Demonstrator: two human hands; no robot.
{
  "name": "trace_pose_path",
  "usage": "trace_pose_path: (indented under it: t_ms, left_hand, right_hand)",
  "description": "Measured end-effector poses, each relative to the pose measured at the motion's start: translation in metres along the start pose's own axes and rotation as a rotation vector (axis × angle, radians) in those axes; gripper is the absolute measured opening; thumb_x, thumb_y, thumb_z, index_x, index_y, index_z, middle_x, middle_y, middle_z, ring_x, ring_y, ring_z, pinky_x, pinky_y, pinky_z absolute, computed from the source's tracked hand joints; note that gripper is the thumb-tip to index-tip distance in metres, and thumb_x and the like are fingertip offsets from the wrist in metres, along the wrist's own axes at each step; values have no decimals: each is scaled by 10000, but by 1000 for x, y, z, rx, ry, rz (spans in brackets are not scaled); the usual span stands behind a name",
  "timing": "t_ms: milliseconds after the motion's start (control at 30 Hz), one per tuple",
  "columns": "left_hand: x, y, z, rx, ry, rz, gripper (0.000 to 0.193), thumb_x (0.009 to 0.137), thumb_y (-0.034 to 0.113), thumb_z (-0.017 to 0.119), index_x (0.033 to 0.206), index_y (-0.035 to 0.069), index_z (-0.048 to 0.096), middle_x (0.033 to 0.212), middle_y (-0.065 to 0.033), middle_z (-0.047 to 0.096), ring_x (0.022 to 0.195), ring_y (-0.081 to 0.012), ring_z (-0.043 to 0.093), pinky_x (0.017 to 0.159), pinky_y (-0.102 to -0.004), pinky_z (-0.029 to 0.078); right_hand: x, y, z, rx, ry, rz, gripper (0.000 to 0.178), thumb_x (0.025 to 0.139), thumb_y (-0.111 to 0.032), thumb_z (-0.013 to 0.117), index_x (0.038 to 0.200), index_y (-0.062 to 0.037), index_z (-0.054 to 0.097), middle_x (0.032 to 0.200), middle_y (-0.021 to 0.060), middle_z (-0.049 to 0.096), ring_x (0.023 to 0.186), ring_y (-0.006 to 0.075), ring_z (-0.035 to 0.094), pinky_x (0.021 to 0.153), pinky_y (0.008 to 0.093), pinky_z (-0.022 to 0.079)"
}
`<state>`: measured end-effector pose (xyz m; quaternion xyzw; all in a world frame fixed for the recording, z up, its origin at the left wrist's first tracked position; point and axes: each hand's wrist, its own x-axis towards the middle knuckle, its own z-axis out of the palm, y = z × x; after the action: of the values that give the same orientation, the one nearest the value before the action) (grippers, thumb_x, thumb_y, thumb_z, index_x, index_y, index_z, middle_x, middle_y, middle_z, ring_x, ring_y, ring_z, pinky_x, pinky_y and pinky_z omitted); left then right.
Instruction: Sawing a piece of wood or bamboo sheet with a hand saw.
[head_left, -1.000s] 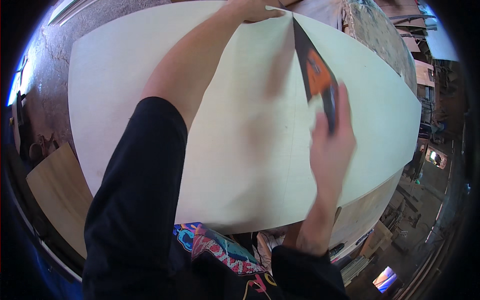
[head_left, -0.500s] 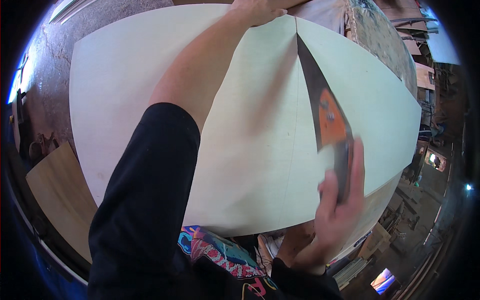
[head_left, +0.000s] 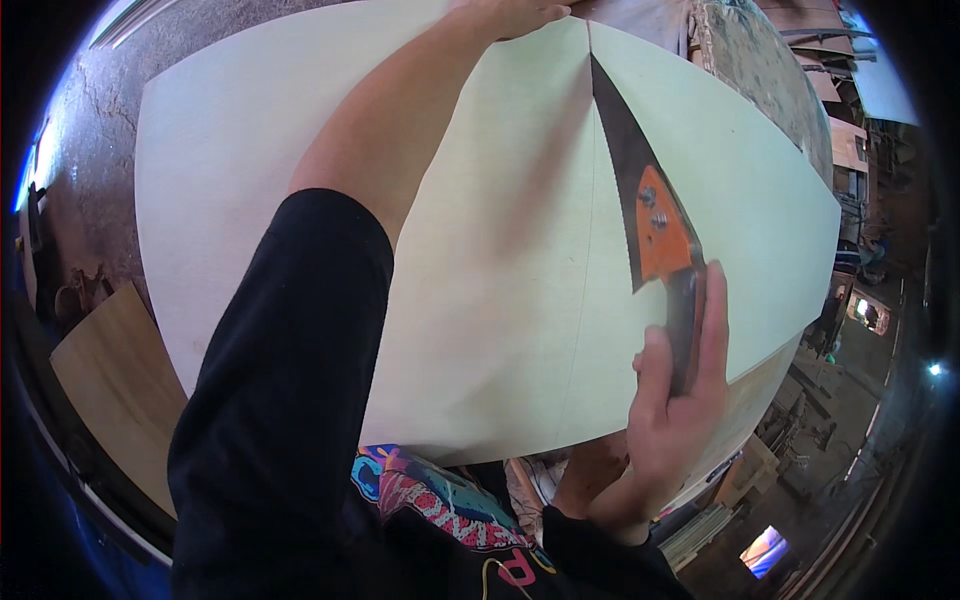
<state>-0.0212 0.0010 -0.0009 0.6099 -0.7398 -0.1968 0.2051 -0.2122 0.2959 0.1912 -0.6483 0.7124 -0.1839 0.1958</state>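
right hand (head_left: 678,412), fingers wrapping the orange-and-black steel handsaw (head_left: 650,215), probably for control; left hand (head_left: 508,16), finger spread unclear to me, seemingly braces the pale flat wooden sheet (head_left: 745,215).

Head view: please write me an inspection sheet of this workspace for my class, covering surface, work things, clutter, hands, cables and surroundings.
Surface: pale board, with a thin line running toward the person and a short cut at its far edge.
Work things: saw with an orange plate, its blade tilted down to the cut.
Clutter: wood scraps on the right, beyond the board.
Hands: left hand at the board's far edge, its grip unclear; right hand around the saw's handle.
Cables: nothing clearly seen.
Surroundings: brown panel at left; grey floor at upper left.
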Motion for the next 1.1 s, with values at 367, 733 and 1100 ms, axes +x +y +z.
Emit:
trace_pose_path:
  t_ms: [367, 733, 1100]
  left_hand:
    - [0, 5, -5, 43, 9, 22, 548, 976, 535, 420, 1155, 99, 699, 1133, -197, 694, 1083, -362, 658, 947, -472, 506]
    - [2, -3, -4, 46, 3, -28, 567, 959, 565, 444, 1105, 97, 727, 1149, -213, 683, 1105, -368, 645, 951, -475, 504]
    - [-6, -8, -7, 27, -20, -50, 599, 957, 586, 437, 1101, 79, 722, 1102, -209, 698, 1066, -376, 660, 943, -472, 510]
  right_hand:
    - [145, 1, 64, -72, 18, -195, 558, 919, -37, 552, 1461, -72, 419, 952, 258, 675, 812, 414, 687, 706, 427, 534]
    - [-19, -9, -12, 103, -3, 176, 541, 942, -19, 550, 1460, 24, 400, 1379, 242, 556, 1047, 344, 691, 769, 384, 551]
    - [152, 16, 85, 22, -20, -168, 517, 938, -58, 525, 1447, -58, 434, 1079, 260, 671, 965, 431, 669, 826, 439, 528]
